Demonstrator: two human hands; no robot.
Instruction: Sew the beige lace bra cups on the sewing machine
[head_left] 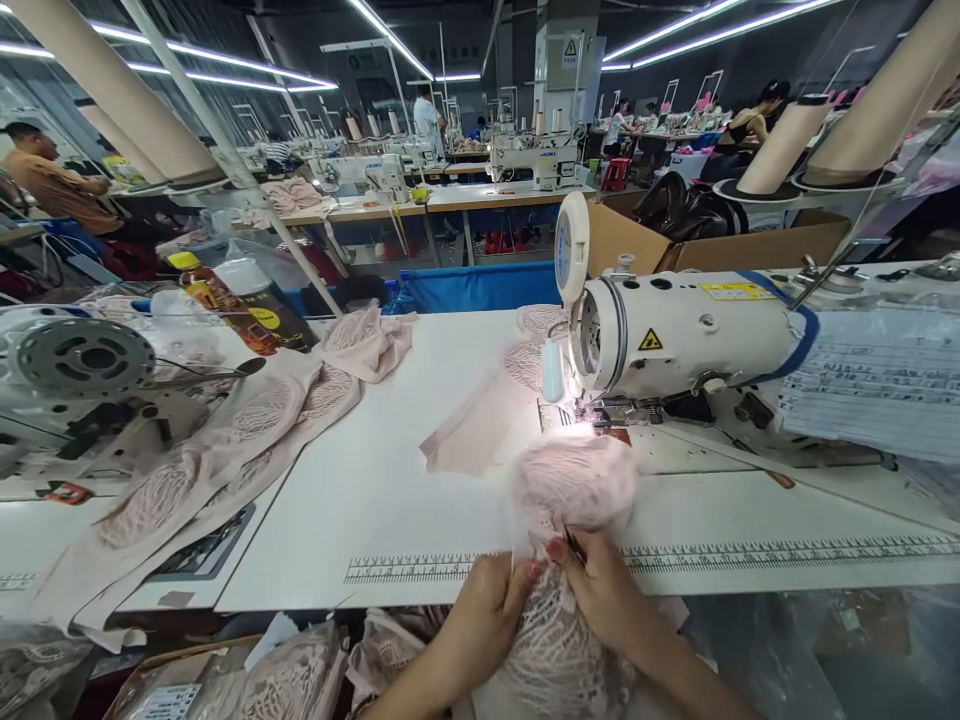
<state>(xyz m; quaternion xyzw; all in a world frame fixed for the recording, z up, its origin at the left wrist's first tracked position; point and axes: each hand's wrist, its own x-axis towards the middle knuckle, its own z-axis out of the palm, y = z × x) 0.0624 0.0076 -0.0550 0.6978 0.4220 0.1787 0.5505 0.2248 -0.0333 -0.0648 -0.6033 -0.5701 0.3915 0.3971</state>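
Note:
At the table's front edge, my left hand (pixel 487 610) is closed on a pale pink lace garment piece (pixel 574 480). My right hand (pixel 600 590) pinches the same lace piece close beside it, thumbs almost meeting. A small dark, pointed thing (pixel 574 543) shows at the right fingers; its kind is unclear. Part of the lace lies blurred on the table below the lit needle area of a white sewing machine (pixel 675 330), and more lace (pixel 559 620) hangs down between my wrists. Behind, a flat pink fabric part (pixel 469 435) lies left of the needle.
A printed ruler (pixel 420 570) runs along the table's front edge. To the left lie strips of pink lace pieces (pixel 262 410), a second machine (pixel 82 370), and a bottle with a yellow cap (pixel 225 300). Bagged lace (pixel 292 670) sits below. Paper sheets (pixel 870 380) hang at right.

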